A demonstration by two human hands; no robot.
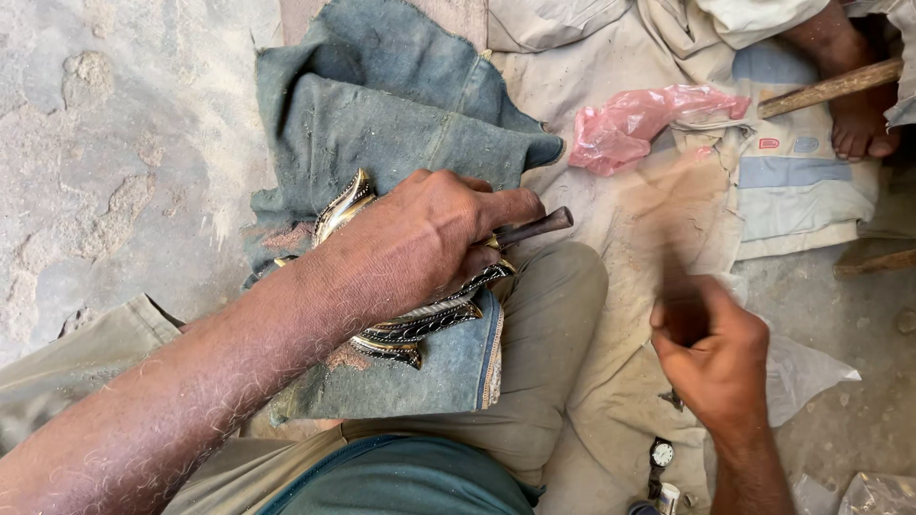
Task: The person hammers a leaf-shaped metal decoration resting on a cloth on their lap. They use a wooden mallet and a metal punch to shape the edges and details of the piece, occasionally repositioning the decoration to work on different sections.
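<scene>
My left hand (pixel 429 238) presses down on an ornate curved metal piece (pixel 420 324), gold and black, that lies on a folded grey-blue cloth (pixel 382 124) over my knee. The same hand grips a thin dark rod-like tool (pixel 539 227) whose tip points right. My right hand (pixel 711 348) is off to the right, above the pale sheet, fingers curled into a fist; a motion blur rises above it and I cannot make out what it holds.
A pink plastic bag (pixel 630 124) lies on the pale sheet (pixel 668 219). Another person's bare foot (pixel 859 124) and a wooden stick (pixel 830 88) sit at top right. A wristwatch (pixel 660 456) lies near my right wrist. Rough concrete floor (pixel 114 143) is at left.
</scene>
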